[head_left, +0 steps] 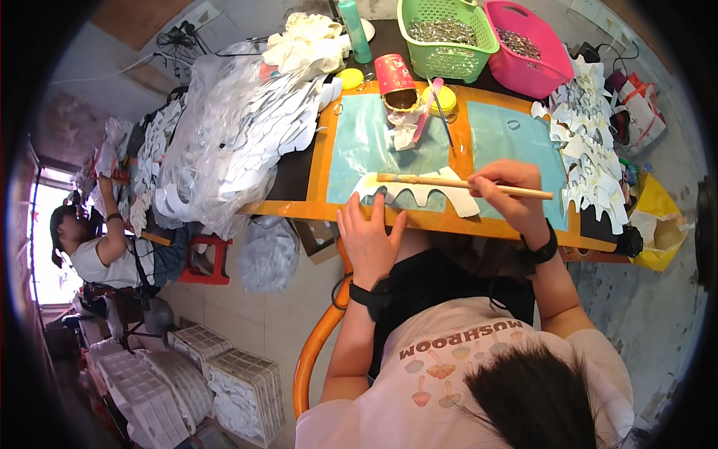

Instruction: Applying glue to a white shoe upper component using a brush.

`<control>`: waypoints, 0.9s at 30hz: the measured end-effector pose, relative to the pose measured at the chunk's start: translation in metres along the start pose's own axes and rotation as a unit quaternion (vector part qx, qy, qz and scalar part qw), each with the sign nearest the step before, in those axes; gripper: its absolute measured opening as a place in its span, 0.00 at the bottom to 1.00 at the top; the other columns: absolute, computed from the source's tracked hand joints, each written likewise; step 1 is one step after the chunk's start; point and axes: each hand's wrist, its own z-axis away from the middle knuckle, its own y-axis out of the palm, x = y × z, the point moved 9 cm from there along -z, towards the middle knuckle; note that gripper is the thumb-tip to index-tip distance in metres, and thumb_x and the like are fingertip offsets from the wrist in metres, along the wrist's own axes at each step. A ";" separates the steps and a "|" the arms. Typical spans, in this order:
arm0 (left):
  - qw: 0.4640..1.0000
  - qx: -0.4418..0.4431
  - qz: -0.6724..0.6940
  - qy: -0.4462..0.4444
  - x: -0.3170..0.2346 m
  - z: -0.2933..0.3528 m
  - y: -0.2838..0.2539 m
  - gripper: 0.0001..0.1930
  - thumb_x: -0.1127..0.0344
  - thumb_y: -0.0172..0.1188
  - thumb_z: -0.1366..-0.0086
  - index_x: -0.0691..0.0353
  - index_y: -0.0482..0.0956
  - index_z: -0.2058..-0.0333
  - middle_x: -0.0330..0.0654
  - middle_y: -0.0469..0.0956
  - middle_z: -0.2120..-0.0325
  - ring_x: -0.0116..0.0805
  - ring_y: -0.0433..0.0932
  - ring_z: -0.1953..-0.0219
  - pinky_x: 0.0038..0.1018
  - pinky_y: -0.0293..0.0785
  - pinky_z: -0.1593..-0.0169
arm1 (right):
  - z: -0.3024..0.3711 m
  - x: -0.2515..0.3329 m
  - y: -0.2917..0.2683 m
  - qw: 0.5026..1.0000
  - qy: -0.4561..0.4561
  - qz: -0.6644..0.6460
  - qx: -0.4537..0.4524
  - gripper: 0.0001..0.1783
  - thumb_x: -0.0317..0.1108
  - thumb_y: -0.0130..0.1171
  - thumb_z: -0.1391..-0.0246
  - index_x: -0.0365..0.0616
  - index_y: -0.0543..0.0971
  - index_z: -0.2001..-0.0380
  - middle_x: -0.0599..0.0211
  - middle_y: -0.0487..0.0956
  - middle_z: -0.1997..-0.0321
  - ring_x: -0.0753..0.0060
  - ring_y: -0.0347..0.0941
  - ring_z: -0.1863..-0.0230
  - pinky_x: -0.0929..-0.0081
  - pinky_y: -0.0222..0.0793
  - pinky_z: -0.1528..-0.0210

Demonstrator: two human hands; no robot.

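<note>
My right hand [508, 196] grips a long wooden-handled brush [456, 183] that lies across a white scalloped cut-out piece [419, 196], its tip at the piece's left end. That piece rests on a pale blue mat [359, 146] on the orange-edged table [449, 222]. Flat on the table's near edge, my left hand [368, 238] has its fingertips on the lower left edge of the piece, fingers spread. Both wrists wear black bands.
A red tin of glue [396, 82] with a rag stands beyond the mat. Green [447, 34] and pink [531, 49] baskets hold shiny pieces at the back. White cut-outs are stacked at the right [591, 146] and in plastic bags [224, 142] at the left. Another person [93, 247] works far left.
</note>
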 end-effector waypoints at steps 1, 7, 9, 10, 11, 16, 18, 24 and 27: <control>1.000 0.002 -0.003 0.001 0.000 0.000 0.001 0.26 0.51 0.67 0.42 0.60 0.78 0.49 0.61 0.70 0.48 0.58 0.68 0.44 0.51 0.60 0.38 | -0.003 0.000 0.007 1.000 -0.010 0.005 0.007 0.07 0.28 0.61 0.47 0.34 0.83 0.71 0.63 0.82 0.76 0.77 0.76 0.76 0.79 0.68 0.73; 1.000 0.003 -0.003 0.002 -0.003 -0.002 0.002 0.26 0.50 0.66 0.41 0.58 0.78 0.48 0.60 0.70 0.47 0.57 0.68 0.44 0.52 0.60 0.38 | 0.001 -0.019 0.003 1.000 0.008 0.026 0.013 0.07 0.28 0.61 0.47 0.34 0.83 0.72 0.63 0.82 0.76 0.77 0.75 0.77 0.80 0.66 0.74; 1.000 0.004 -0.009 -0.005 -0.001 0.000 0.000 0.25 0.50 0.66 0.41 0.58 0.78 0.48 0.60 0.70 0.48 0.57 0.68 0.44 0.52 0.60 0.38 | 0.009 -0.022 -0.014 0.999 0.022 0.032 0.011 0.07 0.27 0.60 0.47 0.33 0.83 0.72 0.63 0.82 0.76 0.78 0.75 0.76 0.80 0.67 0.74; 1.000 0.004 -0.010 -0.007 0.000 -0.001 0.000 0.25 0.50 0.65 0.40 0.58 0.78 0.48 0.59 0.70 0.48 0.57 0.68 0.44 0.52 0.60 0.38 | 0.013 -0.022 -0.025 0.999 0.029 0.036 0.008 0.07 0.26 0.60 0.47 0.33 0.83 0.72 0.63 0.82 0.76 0.78 0.76 0.76 0.80 0.67 0.74; 1.000 0.004 -0.009 -0.006 0.000 -0.001 0.000 0.25 0.50 0.65 0.40 0.58 0.78 0.48 0.59 0.70 0.48 0.57 0.68 0.44 0.52 0.60 0.38 | 0.016 -0.021 -0.034 0.999 0.036 0.040 0.006 0.07 0.26 0.60 0.47 0.33 0.83 0.72 0.63 0.82 0.76 0.78 0.76 0.76 0.80 0.68 0.74; 1.000 0.003 -0.010 -0.002 0.000 -0.002 0.003 0.24 0.50 0.65 0.40 0.57 0.79 0.48 0.59 0.70 0.48 0.56 0.69 0.44 0.53 0.60 0.37 | 0.020 -0.009 -0.047 0.999 0.025 0.034 -0.013 0.06 0.26 0.59 0.48 0.34 0.83 0.72 0.63 0.82 0.76 0.77 0.76 0.76 0.80 0.67 0.74; 1.000 0.002 -0.015 0.001 -0.001 -0.002 0.004 0.23 0.51 0.65 0.39 0.57 0.79 0.49 0.59 0.70 0.48 0.56 0.69 0.44 0.53 0.59 0.37 | 0.014 -0.004 -0.033 0.998 0.001 0.058 0.018 0.06 0.26 0.60 0.48 0.34 0.83 0.73 0.63 0.82 0.76 0.77 0.76 0.76 0.80 0.66 0.74; 1.000 0.006 -0.016 -0.009 -0.001 -0.003 0.002 0.22 0.53 0.64 0.38 0.57 0.79 0.49 0.58 0.70 0.48 0.56 0.69 0.44 0.54 0.58 0.37 | 0.022 -0.020 -0.048 0.998 0.024 0.051 0.013 0.06 0.26 0.60 0.48 0.34 0.83 0.73 0.63 0.81 0.76 0.78 0.75 0.76 0.80 0.65 0.75; 1.000 0.006 -0.017 -0.010 0.000 -0.002 0.002 0.21 0.54 0.64 0.38 0.57 0.79 0.49 0.58 0.70 0.48 0.56 0.69 0.44 0.55 0.57 0.36 | 0.034 -0.025 -0.078 0.996 0.064 0.053 -0.013 0.06 0.25 0.59 0.46 0.33 0.83 0.72 0.63 0.81 0.75 0.77 0.76 0.75 0.81 0.70 0.72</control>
